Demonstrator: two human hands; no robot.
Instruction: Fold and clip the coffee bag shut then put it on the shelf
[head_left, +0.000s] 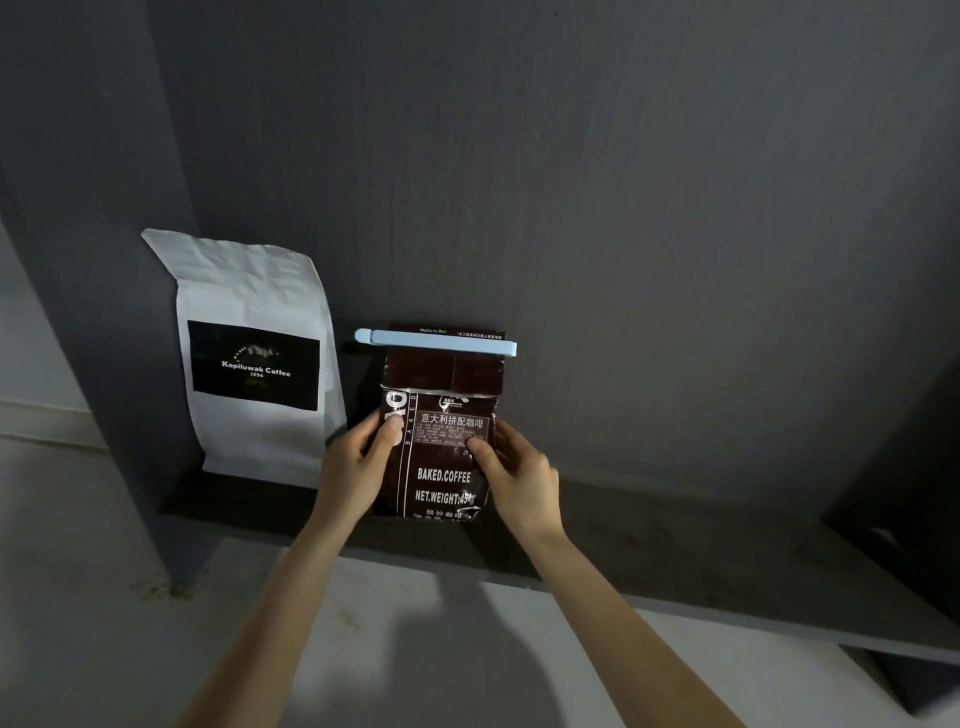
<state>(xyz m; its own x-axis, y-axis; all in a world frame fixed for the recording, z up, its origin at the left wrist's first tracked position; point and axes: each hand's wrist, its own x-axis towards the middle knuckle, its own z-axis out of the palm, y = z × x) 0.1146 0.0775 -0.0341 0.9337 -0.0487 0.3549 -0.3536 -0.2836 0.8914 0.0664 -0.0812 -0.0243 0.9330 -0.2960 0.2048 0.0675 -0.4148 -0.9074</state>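
Left hand (358, 457) grips the left edge of the dark brown coffee bag (441, 447): thumb pressed on the front panel over the white lettering, fingers wrapped behind and hidden. Right hand (511, 470) grips the right edge the same way, thumb on the front just below the printed label block, fingers behind the bag. Both forearms reach up from the lower frame.

Bag stands upright on the dark grey shelf (675, 551), its base at the shelf surface; contact at the very bottom cannot be confirmed, shadow too deep. Front reads "BAKED.COFFEE" and "NET.WEIGHT", with Chinese characters on the label. Top of bag is folded down, fold flap visible above the label.

Light blue clip (435, 342) lies horizontal across the folded top, clamped on it, both ends overhanging the bag's width.

White coffee bag (254, 358) with black "Kopiluwak Coffee 1896" label stands upright on the same shelf, just to the left of the brown bag, close to the left hand, leaning back toward the dark grey back panel (623, 208)
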